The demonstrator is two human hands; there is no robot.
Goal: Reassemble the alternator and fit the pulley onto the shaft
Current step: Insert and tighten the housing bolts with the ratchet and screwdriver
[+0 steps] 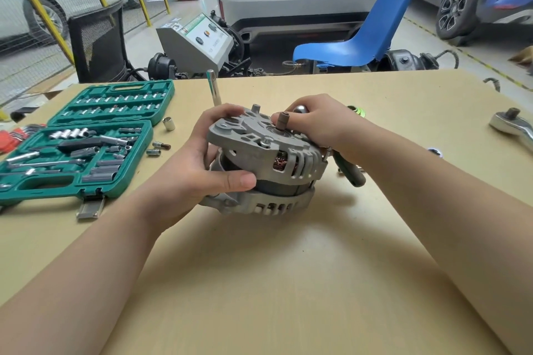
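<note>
The grey alternator [259,170] stands on the tan table [274,268] in the middle of the view. Its upper housing half [268,150] sits tilted over the dark stator, with copper windings showing through the slots, and the lower housing half [268,204] rests on the table. A brown shaft end [281,121] sticks up through the top. My left hand [202,164] grips the left side of the upper housing, thumb across the front. My right hand [320,127] holds the housing's right rear edge. No pulley is visible to me.
An open green socket set case [83,141] lies at the left, with loose sockets [168,123] beside it. A chrome extension bar [214,91] stands behind the alternator. A green-handled tool [350,171] lies at its right, and a ratchet [510,127] rests near the right edge.
</note>
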